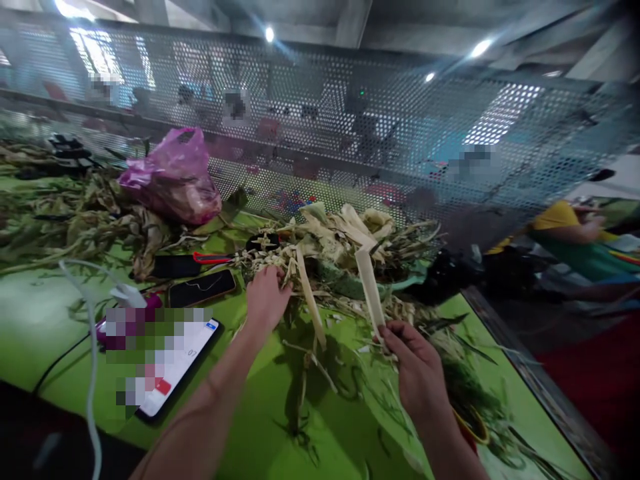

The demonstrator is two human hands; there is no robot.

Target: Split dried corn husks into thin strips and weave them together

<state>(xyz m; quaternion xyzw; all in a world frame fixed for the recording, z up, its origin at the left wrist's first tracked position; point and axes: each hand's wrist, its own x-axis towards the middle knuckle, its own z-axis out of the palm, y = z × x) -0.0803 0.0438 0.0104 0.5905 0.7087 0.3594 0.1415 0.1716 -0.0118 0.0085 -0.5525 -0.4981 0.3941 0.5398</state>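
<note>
My right hand (417, 367) pinches the lower end of a flat, pale dried leaf strip (371, 290), which stands up with its top bent over. On the far left part of the work area, my left hand (269, 297) reaches into a heap of small pale leaf pieces (263, 259). Its fingers are curled down, and what they grip is hidden. Just to its right another long pale strip (311, 300) leans down toward the table. Behind both hands, broad dried leaves (330, 237) lie heaped over a green tray (400, 285).
A lit phone (185, 370), a dark phone (203, 289) and red-handled scissors (213, 257) lie left on the green table (260, 427). Behind them sits a purple plastic bag (175, 180) beside withered leaves (90, 220). A perforated metal screen (300, 133) borders the back. Another person (575, 233) is at right.
</note>
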